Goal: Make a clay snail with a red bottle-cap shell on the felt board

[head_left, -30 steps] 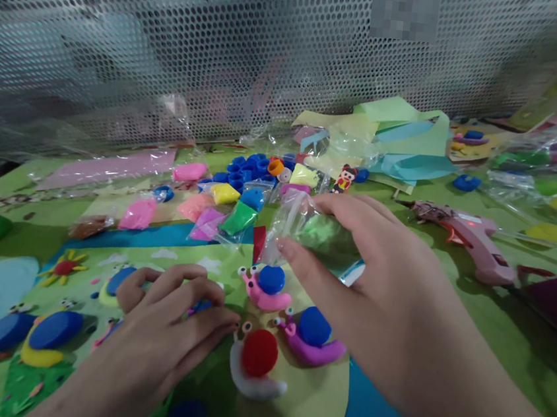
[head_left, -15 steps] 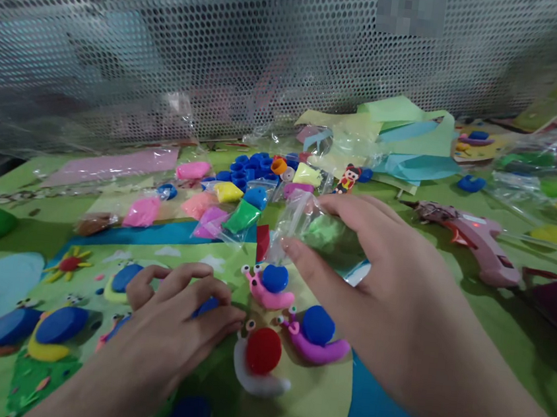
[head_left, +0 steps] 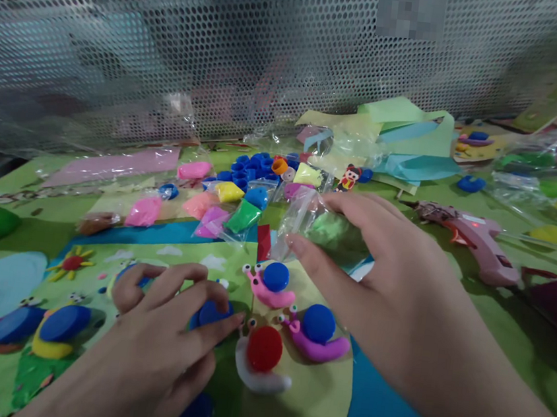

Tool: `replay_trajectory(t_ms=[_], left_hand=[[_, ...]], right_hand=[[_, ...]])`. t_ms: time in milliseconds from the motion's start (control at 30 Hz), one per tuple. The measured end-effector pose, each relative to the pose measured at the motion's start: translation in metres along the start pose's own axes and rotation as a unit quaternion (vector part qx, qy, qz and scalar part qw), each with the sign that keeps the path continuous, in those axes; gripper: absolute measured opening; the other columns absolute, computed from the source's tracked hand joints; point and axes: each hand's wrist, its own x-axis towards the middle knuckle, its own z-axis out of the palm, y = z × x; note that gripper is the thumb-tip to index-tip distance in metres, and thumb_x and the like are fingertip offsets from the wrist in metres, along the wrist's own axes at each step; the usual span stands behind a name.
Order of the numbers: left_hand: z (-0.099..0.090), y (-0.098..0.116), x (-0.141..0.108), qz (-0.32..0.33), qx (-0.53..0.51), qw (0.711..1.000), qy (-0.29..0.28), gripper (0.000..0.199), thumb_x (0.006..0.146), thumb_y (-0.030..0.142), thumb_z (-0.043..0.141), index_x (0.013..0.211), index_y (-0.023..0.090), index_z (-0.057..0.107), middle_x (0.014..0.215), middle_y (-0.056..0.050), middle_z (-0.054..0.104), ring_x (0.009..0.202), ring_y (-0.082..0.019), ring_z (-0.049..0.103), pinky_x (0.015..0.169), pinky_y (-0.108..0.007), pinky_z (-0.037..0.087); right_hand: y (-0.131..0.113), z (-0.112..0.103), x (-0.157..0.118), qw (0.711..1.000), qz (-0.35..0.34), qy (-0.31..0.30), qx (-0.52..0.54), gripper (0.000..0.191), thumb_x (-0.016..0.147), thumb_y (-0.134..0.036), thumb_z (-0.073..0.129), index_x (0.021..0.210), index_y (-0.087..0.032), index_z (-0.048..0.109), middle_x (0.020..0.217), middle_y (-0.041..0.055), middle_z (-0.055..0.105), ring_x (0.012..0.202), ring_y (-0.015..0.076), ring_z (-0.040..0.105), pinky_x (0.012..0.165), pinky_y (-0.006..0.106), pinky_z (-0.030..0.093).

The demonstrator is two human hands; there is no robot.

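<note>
My right hand (head_left: pixel 377 259) has its thumb and fingers around a clear zip bag of light green clay (head_left: pixel 333 231). My left hand (head_left: pixel 171 330) hovers low over the paper scene, fingers bent and apart. Its index fingertip is beside the eyes of a white clay snail with a red cap shell (head_left: pixel 264 350); I cannot tell if they touch. A snail with a blue cap (head_left: pixel 215 311) is partly hidden under that hand. Between the hands are a pink snail (head_left: pixel 269 294) and a purple snail (head_left: pixel 318 349), both with blue caps.
Bags of coloured clay (head_left: pixel 245 217) and a heap of blue caps (head_left: pixel 253 166) lie behind the scene. A pink glue gun (head_left: pixel 486 247) rests at right, below cut paper sheets (head_left: pixel 410 139). A perforated metal panel (head_left: pixel 225 50) stands behind. More snails (head_left: pixel 64 325) sit at left.
My left hand has shifted slightly left and turned, its index finger now straighter and its thumb showing apart below. More of the blue-capped snail under it shows. The right hand stays at the bag.
</note>
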Motion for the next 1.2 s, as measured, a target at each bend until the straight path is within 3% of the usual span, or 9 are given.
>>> replay_trajectory(t_ms=[267, 467, 667, 800, 933, 1100, 1200], left_hand=[[0.002, 0.000, 0.001, 0.002, 0.031, 0.999, 0.007, 0.037, 0.073, 0.014, 0.040, 0.096, 0.032, 0.063, 0.095, -0.007, 0.057, 0.101, -0.034, 0.040, 0.077, -0.051, 0.030], [0.000, -0.009, 0.001, 0.061, 0.066, 0.996, 0.027, 0.037, 0.071, 0.018, 0.046, 0.103, 0.030, 0.060, 0.095, -0.007, 0.055, 0.097, -0.032, 0.041, 0.073, -0.045, 0.033], [0.001, 0.001, 0.000, 0.002, 0.006, 1.000, 0.014, 0.037, 0.074, 0.011, 0.042, 0.097, 0.031, 0.063, 0.101, -0.006, 0.057, 0.101, -0.034, 0.041, 0.078, -0.053, 0.030], [-0.009, -0.001, -0.001, -0.030, -0.008, 0.994, 0.109, 0.035, 0.075, 0.011, 0.046, 0.100, 0.029, 0.062, 0.100, -0.007, 0.055, 0.098, -0.031, 0.045, 0.078, -0.047, 0.033], [-0.026, -0.001, -0.003, -0.097, -0.019, 0.965, 0.243, 0.027, 0.076, 0.012, 0.055, 0.096, 0.028, 0.061, 0.086, -0.003, 0.055, 0.084, -0.024, 0.049, 0.074, -0.041, 0.036], [-0.030, 0.013, -0.004, -0.081, -0.113, 0.950, 0.280, 0.018, 0.077, 0.012, 0.058, 0.085, 0.028, 0.062, 0.086, -0.001, 0.057, 0.087, -0.021, 0.049, 0.074, -0.036, 0.035], [-0.030, 0.017, -0.004, -0.095, -0.145, 0.944, 0.280, 0.013, 0.079, 0.013, 0.057, 0.079, 0.025, 0.061, 0.085, 0.000, 0.057, 0.087, -0.019, 0.049, 0.074, -0.033, 0.033]], right_hand=[[0.001, 0.000, 0.000, 1.000, 0.000, -0.001, 0.000, 0.033, 0.078, -0.041, 0.054, 0.102, -0.019, 0.059, 0.105, 0.0094, 0.061, 0.093, 0.0265, 0.058, 0.064, 0.034, 0.051], [0.002, 0.000, 0.000, 1.000, 0.003, -0.014, -0.002, 0.036, 0.079, -0.044, 0.052, 0.105, -0.020, 0.059, 0.106, 0.0095, 0.061, 0.086, 0.0243, 0.060, 0.054, 0.030, 0.049], [0.002, 0.000, 0.002, 1.000, 0.008, -0.028, 0.010, 0.034, 0.079, -0.042, 0.052, 0.102, -0.018, 0.058, 0.102, 0.0090, 0.061, 0.084, 0.0225, 0.059, 0.051, 0.027, 0.047], [0.001, 0.000, 0.003, 0.998, 0.016, -0.049, 0.045, 0.026, 0.080, -0.038, 0.052, 0.097, -0.019, 0.058, 0.101, 0.0079, 0.059, 0.088, 0.0214, 0.058, 0.059, 0.028, 0.048], [-0.007, 0.001, 0.001, 0.985, 0.027, -0.133, 0.108, 0.019, 0.077, -0.030, 0.058, 0.093, -0.019, 0.058, 0.096, 0.0068, 0.059, 0.082, 0.0182, 0.058, 0.066, 0.030, 0.048], [-0.019, 0.007, -0.007, 0.955, -0.021, -0.226, 0.190, 0.027, 0.073, -0.027, 0.063, 0.098, -0.019, 0.056, 0.095, 0.0046, 0.060, 0.084, 0.0164, 0.056, 0.073, 0.029, 0.046], [-0.021, 0.011, -0.010, 0.947, -0.046, -0.254, 0.192, 0.026, 0.071, -0.027, 0.067, 0.094, -0.019, 0.057, 0.088, 0.0033, 0.060, 0.080, 0.0157, 0.054, 0.070, 0.027, 0.045]])
